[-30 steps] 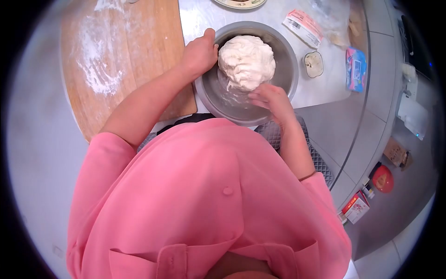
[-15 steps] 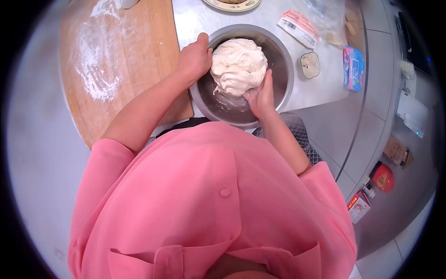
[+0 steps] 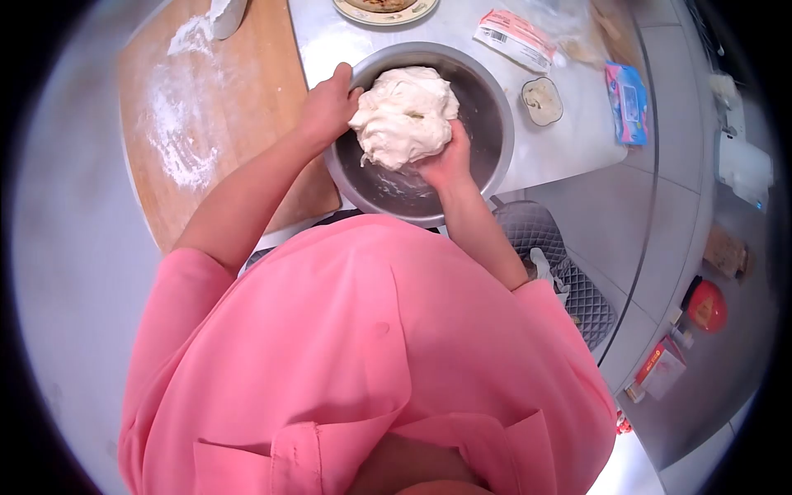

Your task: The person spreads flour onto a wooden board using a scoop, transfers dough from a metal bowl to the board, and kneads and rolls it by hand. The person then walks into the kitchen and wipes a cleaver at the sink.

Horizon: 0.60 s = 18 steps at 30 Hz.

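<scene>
A large lump of sticky white dough [image 3: 404, 117] is held up over the left part of a steel mixing bowl [image 3: 492, 136]. My left hand [image 3: 332, 109] is at the bowl's left rim, closed against the dough's left side, with most of its fingers hidden. From the lower right, my right hand [image 3: 450, 161] supports the dough, its thumb up along the side and its fingers underneath, largely out of sight. Smears of wet dough cling to the bowl's inner wall below.
Left of the bowl lies a wooden board [image 3: 256, 74] dusted with flour [image 3: 177, 124]. A plate [image 3: 388, 15] with food stands behind. Rightward are a red-and-white packet [image 3: 516, 40], a small container [image 3: 542, 101] and a blue-pink pack [image 3: 627, 103]. A quilted grey seat [image 3: 590, 301] is below.
The view has shifted slightly, so most things on the table appear further left. The dough is turned a little and looks flatter in my hands, which keep their hold.
</scene>
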Each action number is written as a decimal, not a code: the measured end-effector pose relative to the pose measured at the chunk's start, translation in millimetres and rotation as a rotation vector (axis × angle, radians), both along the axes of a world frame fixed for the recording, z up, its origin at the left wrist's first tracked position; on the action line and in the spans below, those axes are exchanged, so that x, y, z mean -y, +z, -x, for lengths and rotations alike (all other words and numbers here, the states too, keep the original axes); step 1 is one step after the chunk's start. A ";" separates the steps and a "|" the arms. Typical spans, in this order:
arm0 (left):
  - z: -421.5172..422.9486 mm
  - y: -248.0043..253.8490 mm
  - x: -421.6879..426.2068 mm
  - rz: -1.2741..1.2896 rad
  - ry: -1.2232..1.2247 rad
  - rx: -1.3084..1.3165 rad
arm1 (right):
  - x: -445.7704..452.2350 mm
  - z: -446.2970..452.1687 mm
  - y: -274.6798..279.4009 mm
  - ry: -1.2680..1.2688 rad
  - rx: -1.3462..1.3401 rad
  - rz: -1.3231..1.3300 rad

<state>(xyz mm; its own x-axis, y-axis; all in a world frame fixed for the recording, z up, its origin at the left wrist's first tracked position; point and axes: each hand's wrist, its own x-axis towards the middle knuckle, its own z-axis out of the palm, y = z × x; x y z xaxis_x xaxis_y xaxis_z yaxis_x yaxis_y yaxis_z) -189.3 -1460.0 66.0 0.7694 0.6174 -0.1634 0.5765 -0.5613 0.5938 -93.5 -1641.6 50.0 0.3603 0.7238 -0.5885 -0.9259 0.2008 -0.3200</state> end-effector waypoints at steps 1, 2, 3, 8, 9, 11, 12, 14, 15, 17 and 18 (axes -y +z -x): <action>-2.0 3.2 1.4 -0.001 -0.025 0.021 | 1.9 0.6 0.6 -0.045 -0.005 -0.048; -5.3 7.3 1.8 -0.004 -0.032 -0.005 | 4.4 0.6 1.9 -0.047 0.004 -0.059; -5.8 8.5 0.9 -0.013 -0.026 -0.002 | 5.8 1.2 3.2 -0.041 0.007 -0.068; -5.6 0.5 -3.6 0.000 -0.048 -0.032 | 11.8 1.5 1.1 -0.063 0.073 -0.049; -6.0 0.5 -4.9 -0.010 -0.043 -0.031 | 12.1 1.7 2.5 -0.058 0.074 -0.060; -9.7 -0.1 -6.9 0.005 -0.068 -0.079 | 16.5 -0.3 5.9 0.002 0.132 -0.044; -11.7 6.6 -6.8 0.018 -0.068 -0.137 | 20.5 -0.6 6.4 0.029 0.135 -0.077; -12.5 -5.0 -11.4 -0.026 -0.078 -0.124 | 26.0 -0.5 6.1 0.123 0.140 -0.056; -12.8 -5.6 -11.7 -0.060 -0.087 -0.113 | 29.1 -0.3 6.0 0.218 0.142 -0.026; -14.7 -6.4 -14.3 -0.025 -0.091 -0.126 | 36.1 1.2 3.7 0.263 0.147 -0.079; -16.1 -4.5 -14.2 -0.032 -0.101 -0.141 | 39.2 4.0 11.3 0.296 0.248 -0.104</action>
<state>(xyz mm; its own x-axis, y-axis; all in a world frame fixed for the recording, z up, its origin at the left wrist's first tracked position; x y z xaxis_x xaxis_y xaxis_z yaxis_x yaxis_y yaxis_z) -173.2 -1445.7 61.5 0.7989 0.5444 -0.2559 0.5924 -0.6381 0.4919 -97.5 -1680.8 61.3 0.2490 0.8689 -0.4277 -0.8458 -0.0201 -0.5331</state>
